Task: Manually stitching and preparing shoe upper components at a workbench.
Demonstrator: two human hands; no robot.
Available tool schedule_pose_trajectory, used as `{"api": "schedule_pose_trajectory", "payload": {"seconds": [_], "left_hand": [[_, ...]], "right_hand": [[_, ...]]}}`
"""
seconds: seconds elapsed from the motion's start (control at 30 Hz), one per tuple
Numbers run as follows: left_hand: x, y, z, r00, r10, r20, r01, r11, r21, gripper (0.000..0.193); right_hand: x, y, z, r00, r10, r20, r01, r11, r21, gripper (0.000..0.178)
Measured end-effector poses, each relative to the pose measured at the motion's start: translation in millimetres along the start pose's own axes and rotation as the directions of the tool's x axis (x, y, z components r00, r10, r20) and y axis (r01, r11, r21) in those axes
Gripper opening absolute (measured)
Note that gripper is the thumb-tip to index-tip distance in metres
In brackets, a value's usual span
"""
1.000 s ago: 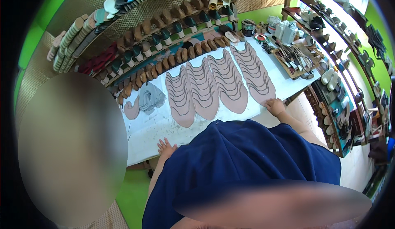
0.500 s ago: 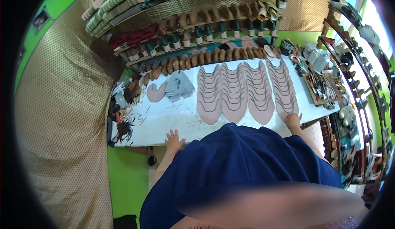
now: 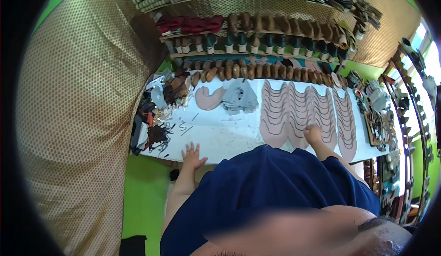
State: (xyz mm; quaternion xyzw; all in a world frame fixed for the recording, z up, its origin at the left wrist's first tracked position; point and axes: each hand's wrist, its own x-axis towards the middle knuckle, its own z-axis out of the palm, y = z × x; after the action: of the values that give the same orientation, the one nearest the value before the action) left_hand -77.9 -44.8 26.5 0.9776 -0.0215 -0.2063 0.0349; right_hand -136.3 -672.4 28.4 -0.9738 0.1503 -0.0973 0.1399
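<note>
Four overlapping rows of pink, curved leather shoe-upper pieces (image 3: 274,137) with dark edges lie on the white table (image 3: 229,139). Over the near ends of the second and third rows is my right hand (image 3: 313,134), its fingers curled in; what they hold, if anything, is too small to make out. My left hand (image 3: 194,156) rests at the table's near edge with fingers spread, holding nothing. Farther back, left of the rows, are a pile of grey curved pieces (image 3: 240,97) and a single pink piece (image 3: 209,99).
Dark scraps and strips (image 3: 158,136) crowd the table's left end. A line of brown wooden shoe lasts (image 3: 250,72) runs along the back, below shelves of more lasts and material rolls. At the right end stands a tool tray (image 3: 377,127), near racks of shoes (image 3: 406,113).
My right hand has moved left, from the near end of the fourth row to between the second and third. The head view has swung, shifting the table's contents rightward. My left hand stays spread.
</note>
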Motion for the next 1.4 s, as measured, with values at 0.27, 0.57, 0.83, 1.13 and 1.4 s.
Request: {"api": "schedule_pose_trajectory", "payload": {"seconds": [0.27,0.57,0.83,1.13,1.4], "left_hand": [[67.5,-25.6,-11.3,0.918,0.393,-0.044,-0.385,0.914,0.127,0.080],[114.5,-28.5,-39.0,0.924,0.329,-0.193,-0.342,0.939,-0.033,0.080],[128.9,-33.3,-42.9,0.928,0.336,-0.162,-0.349,0.935,-0.063,0.081],[128.6,-36.2,-44.7,0.923,0.335,-0.190,-0.358,0.928,-0.104,0.079],[126.2,-32.7,-41.1,0.922,0.336,-0.195,-0.355,0.932,-0.071,0.078]], "right_hand": [[73.5,-254.3,64.5,0.831,-0.528,0.172,0.494,0.845,0.205,0.020],[166.7,-434.2,181.1,0.624,-0.755,0.202,0.683,0.653,0.328,0.028],[207.1,-453.7,214.0,0.468,-0.858,0.211,0.843,0.505,0.184,0.015],[236.7,-478.2,186.2,0.926,-0.372,0.062,0.324,0.869,0.374,0.023],[286.9,-504.3,118.7,0.973,-0.228,0.043,0.168,0.820,0.547,0.019]]}}
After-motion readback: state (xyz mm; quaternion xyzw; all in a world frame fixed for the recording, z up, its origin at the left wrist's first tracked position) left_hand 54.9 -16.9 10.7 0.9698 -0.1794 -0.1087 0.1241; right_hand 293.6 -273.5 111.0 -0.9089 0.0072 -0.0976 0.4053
